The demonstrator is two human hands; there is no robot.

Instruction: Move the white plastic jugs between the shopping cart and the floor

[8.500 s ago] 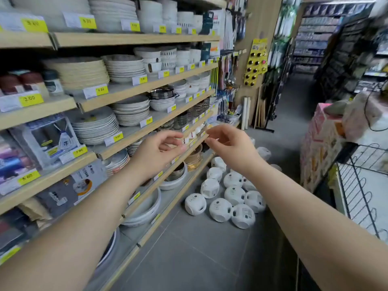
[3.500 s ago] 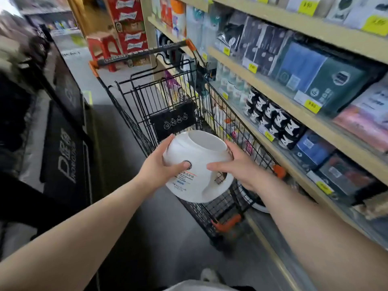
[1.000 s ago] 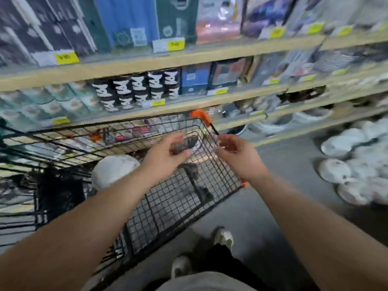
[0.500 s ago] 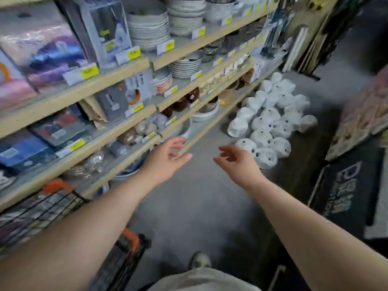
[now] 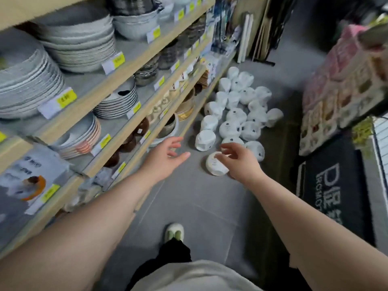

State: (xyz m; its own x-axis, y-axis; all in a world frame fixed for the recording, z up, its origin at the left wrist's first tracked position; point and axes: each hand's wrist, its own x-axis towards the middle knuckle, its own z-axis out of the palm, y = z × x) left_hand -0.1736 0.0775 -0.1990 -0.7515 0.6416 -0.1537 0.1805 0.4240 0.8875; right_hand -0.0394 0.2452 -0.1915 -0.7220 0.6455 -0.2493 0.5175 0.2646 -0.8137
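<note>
Several white plastic jugs [image 5: 233,114] lie clustered on the grey floor beside the lowest shelf. The nearest jug [image 5: 215,164] lies apart at the front of the pile. My right hand [image 5: 239,159] hovers just over it with fingers spread, holding nothing. My left hand [image 5: 165,154] reaches out to the left of that jug, open and empty, near the bottom shelf edge. The shopping cart is out of view.
Wooden shelves [image 5: 134,66] stacked with plates and bowls run along the left. A pink display stand [image 5: 340,85] and a dark floor mat [image 5: 336,185] stand on the right. My shoe [image 5: 174,232] is on the floor tiles below.
The view has closed in on the jug pile and tilted down. Both empty hands have moved forward and lower toward the nearest jug; the cart has left the frame.
</note>
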